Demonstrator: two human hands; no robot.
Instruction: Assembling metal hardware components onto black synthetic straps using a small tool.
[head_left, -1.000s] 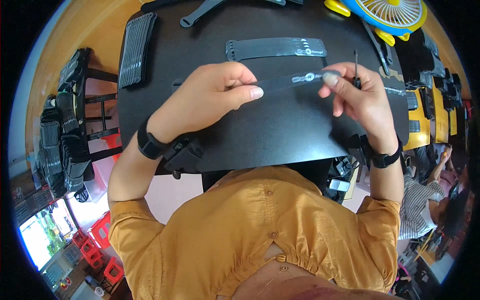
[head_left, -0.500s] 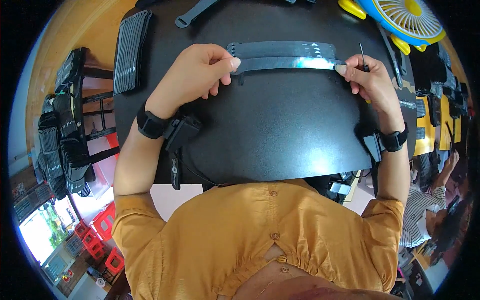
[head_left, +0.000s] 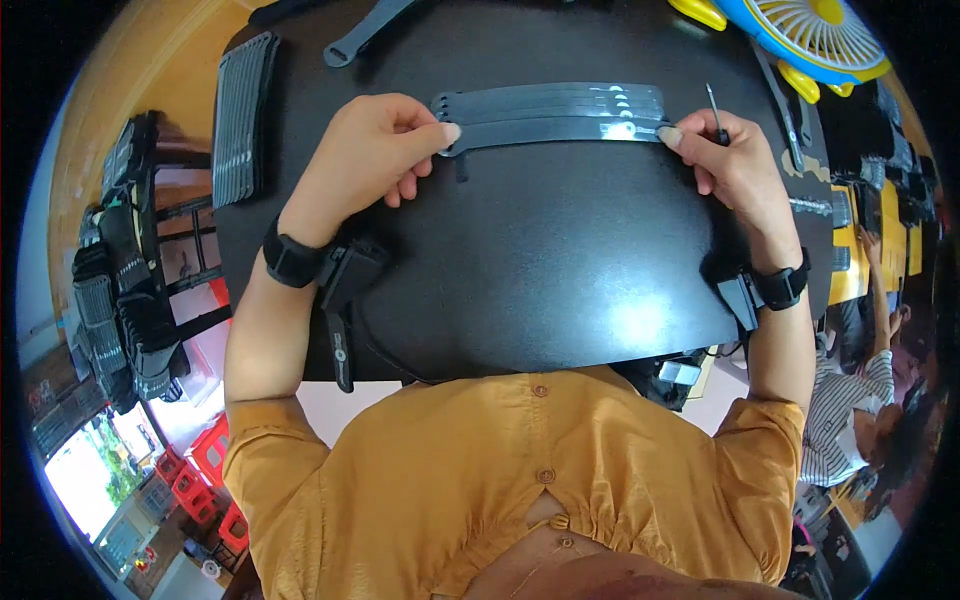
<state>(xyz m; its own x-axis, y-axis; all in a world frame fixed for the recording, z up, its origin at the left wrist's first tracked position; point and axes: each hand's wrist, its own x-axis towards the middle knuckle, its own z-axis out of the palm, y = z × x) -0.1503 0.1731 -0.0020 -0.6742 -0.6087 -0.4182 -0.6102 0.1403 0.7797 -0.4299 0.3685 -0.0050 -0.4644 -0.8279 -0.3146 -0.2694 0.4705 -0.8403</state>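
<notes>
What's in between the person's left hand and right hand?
In the head view, a long, flat, plastic-looking grey strap spans from the left hand to the right hand, alongside similar straps.

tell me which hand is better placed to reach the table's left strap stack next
Left hand, probably: it lies nearer the stack and pinches only the strap, while the right hand also holds a tool.

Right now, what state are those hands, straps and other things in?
Held strap: straight, gripped at both ends.
Left hand: pinching strap's left end.
Right hand: pinching strap's right end, holding thin tool.
Middle straps: lying flat, overlapping.
Left-side straps: overlapping.
Fan: on or off, can't tell.
</notes>
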